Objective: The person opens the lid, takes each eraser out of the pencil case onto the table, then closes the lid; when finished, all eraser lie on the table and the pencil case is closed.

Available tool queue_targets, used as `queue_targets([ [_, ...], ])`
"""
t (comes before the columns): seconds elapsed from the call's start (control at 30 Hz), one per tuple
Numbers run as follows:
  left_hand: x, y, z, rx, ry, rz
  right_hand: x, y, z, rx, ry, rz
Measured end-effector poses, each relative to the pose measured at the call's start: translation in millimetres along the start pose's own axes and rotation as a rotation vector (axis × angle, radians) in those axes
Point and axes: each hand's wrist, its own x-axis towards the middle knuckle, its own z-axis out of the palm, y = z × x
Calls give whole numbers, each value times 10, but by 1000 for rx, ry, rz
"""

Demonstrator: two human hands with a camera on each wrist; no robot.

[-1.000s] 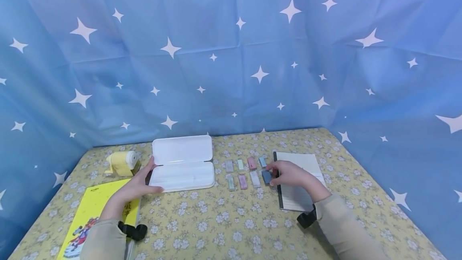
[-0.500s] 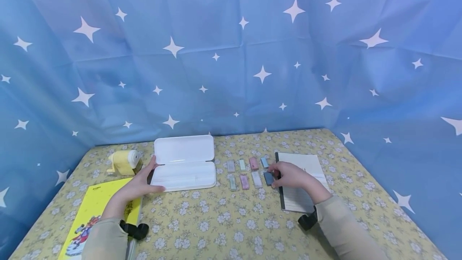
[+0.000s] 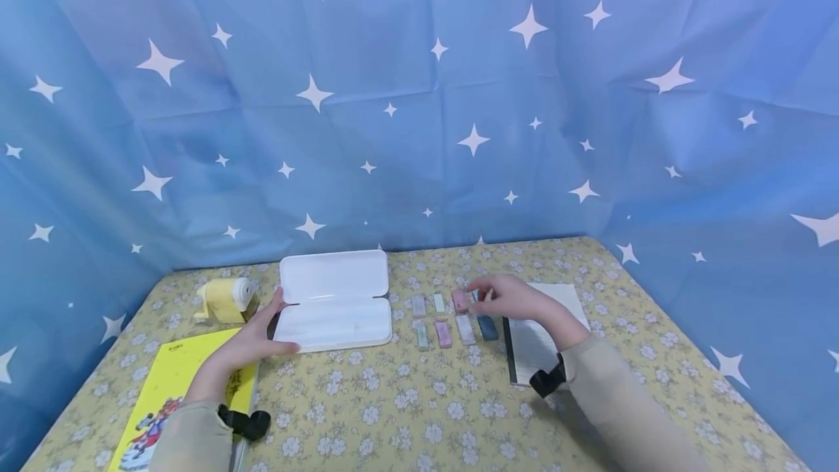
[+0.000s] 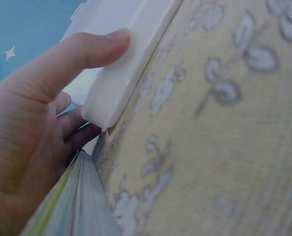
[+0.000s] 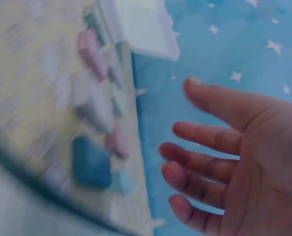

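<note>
A white pencil case point(image 3: 333, 275) lies with its lid up at the left of the table, nothing in its tray. My left hand point(image 3: 245, 344) holds its left end, thumb over the front edge and fingers behind; the left wrist view shows the thumb point(image 4: 99, 49) on the white case point(image 4: 121, 88). Two rows of small erasers lie right of it, among them a dark blue eraser point(image 3: 487, 328) and a pink eraser point(image 3: 460, 301). My right hand point(image 3: 518, 301) hovers over their right end, fingers apart, holding nothing. It partly hides a light blue eraser point(image 5: 121, 181).
A lined notebook point(image 3: 540, 352) with a dark spine lies under the right forearm. Under the left forearm is a yellow book point(image 3: 190, 359), and a yellow pencil sharpener point(image 3: 226, 299) stands behind it. A starry blue curtain point(image 3: 419, 93) borders the table's back and sides.
My right hand has lifted off the dark blue eraser and shifted slightly back and left, its fingers now above the back row. The left hand stays on the case.
</note>
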Motion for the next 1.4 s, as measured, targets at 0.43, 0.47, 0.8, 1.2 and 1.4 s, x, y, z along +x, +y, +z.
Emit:
queue_targets([
  [0.43,-40,-20,5,-13,4,-6,950,-400,406,486,131,84],
  [0.47,-43,-15,10,-10,3,-9,1016,-431,451,538,144,101],
  [0.8,6,-31,62,-47,-15,-38,1482,-585,607,877,201,224],
  [1.2,3,26,17,-28,-5,-33,1654,-752,748,936,109,238],
  [1.4,2,22,2,-18,-3,-42,1707,-802,790,932,147,277],
])
